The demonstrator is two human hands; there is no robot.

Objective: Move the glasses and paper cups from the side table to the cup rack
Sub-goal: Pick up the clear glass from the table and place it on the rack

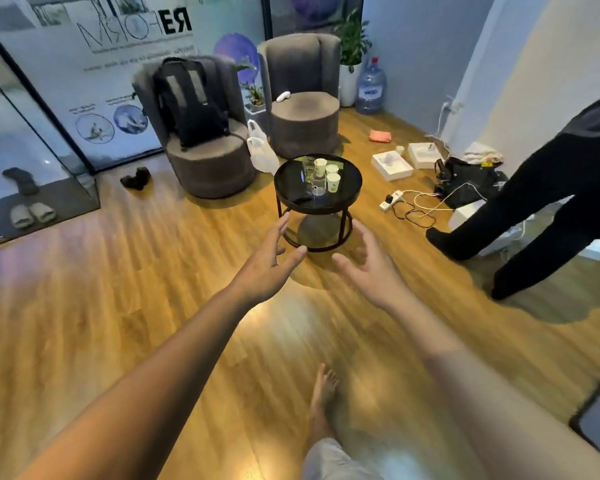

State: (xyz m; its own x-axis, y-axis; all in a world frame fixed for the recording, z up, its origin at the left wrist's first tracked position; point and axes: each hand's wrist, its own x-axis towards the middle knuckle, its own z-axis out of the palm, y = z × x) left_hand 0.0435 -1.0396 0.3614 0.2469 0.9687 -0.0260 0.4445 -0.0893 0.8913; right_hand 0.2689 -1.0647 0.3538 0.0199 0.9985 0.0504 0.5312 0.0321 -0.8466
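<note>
A round black side table (288, 183) stands ahead of me on the wooden floor. On its top stand three white paper cups (333, 182) and several clear glasses (317, 188), grouped toward the right half. My left hand (272, 259) and my right hand (368, 259) are stretched out in front of me with fingers spread and relaxed, both empty. They hover short of the table, over its lower ring, and touch nothing. No cup rack is in view.
Two grey armchairs (303, 126) stand behind the table, the left one holding a black backpack (189, 102). White plastic bags (261, 152) lie between them. Cables and a power strip (392, 199), boxes and a dark bag clutter the floor at right, where another person's legs (520, 216) stand.
</note>
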